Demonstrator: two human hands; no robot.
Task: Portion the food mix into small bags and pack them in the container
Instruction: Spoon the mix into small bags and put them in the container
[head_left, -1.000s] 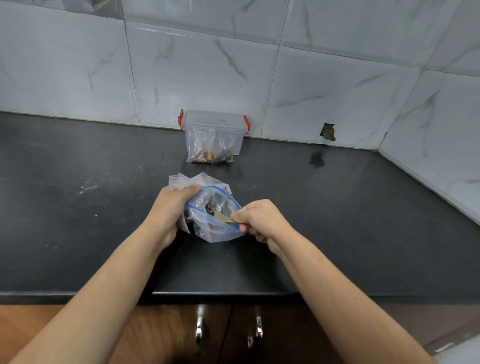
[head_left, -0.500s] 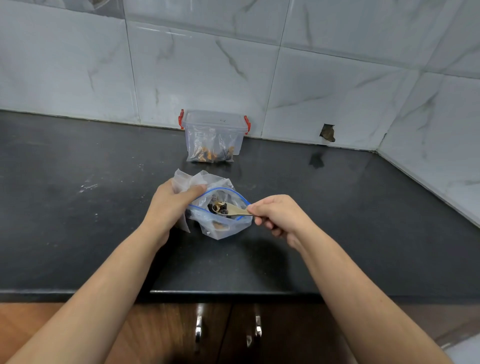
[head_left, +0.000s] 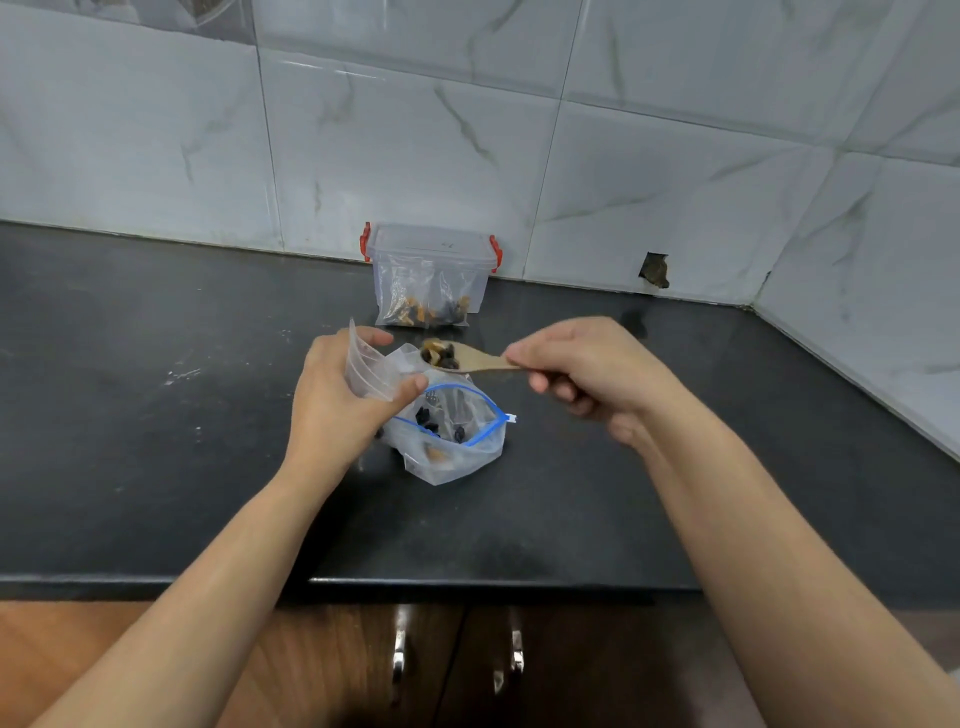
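**Loaded spoon lifted clear of big bag, poised at small bag's mouth**

Lifted since half a second ago: wooden spoon (head_left: 470, 359), up out of the blue-zip bag (head_left: 449, 436) and now level, heaped with food mix (head_left: 439, 354). Raised too: small bag (head_left: 370, 366), higher in the left hand than before.

Nearest, at the bottom edge: wooden cabinet doors (head_left: 322, 660) with metal handles, below the front lip of the dark worktop (head_left: 156, 441).

Next, on the worktop between both forearms: blue-zip bag, mouth open and sagging, dark and tan pieces inside, touching the left hand's heel side.

Just above it: left hand (head_left: 337, 400), thumb and fingers pinching the clear small bag upright. Opposite, right hand (head_left: 587, 374), fingers curled round the spoon's handle end.

Key relation: spoon's long axis running roughly left to right, bowl pointing at the left hand, just beside the small bag's upper edge and a little to its right. Whether the small bag's mouth stands open cannot be told. Judged next: short carry leftward, then a tip into that mouth; spill likely if the mouth stays flat.

Farthest, against the tiled wall (head_left: 649, 171): lidded clear container (head_left: 431, 270) with red clips, filled bags visible inside, well apart from both hands.
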